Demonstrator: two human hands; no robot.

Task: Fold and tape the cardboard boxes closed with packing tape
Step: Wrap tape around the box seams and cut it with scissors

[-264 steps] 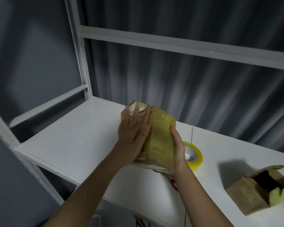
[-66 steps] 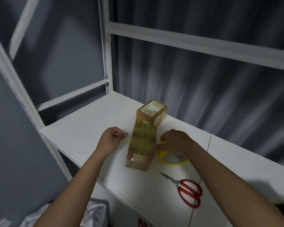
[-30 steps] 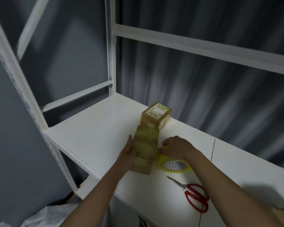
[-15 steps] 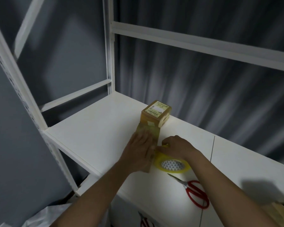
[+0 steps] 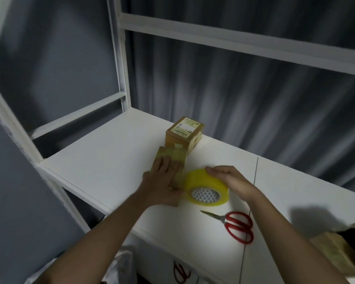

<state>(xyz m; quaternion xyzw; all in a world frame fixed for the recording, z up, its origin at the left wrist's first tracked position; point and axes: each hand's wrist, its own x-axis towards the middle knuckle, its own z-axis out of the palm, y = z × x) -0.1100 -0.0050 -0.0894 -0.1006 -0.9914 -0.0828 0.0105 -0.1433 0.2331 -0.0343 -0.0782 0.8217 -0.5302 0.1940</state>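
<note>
While my left hand (image 5: 162,181) pressed flat on the taped cardboard box (image 5: 172,160), my right hand (image 5: 229,179) gripped the packing tape roll (image 5: 205,187) just beside it.

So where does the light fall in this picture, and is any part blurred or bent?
Head view: a bright pool lights the shelf around the tape roll and scissors; corners fall dark; the curtain behind looks streaky and soft; the frame bars lean, from the wide lens.

A storeroom packing spot: white metal shelving (image 5: 119,64), grey curtain (image 5: 244,95) behind.
</note>
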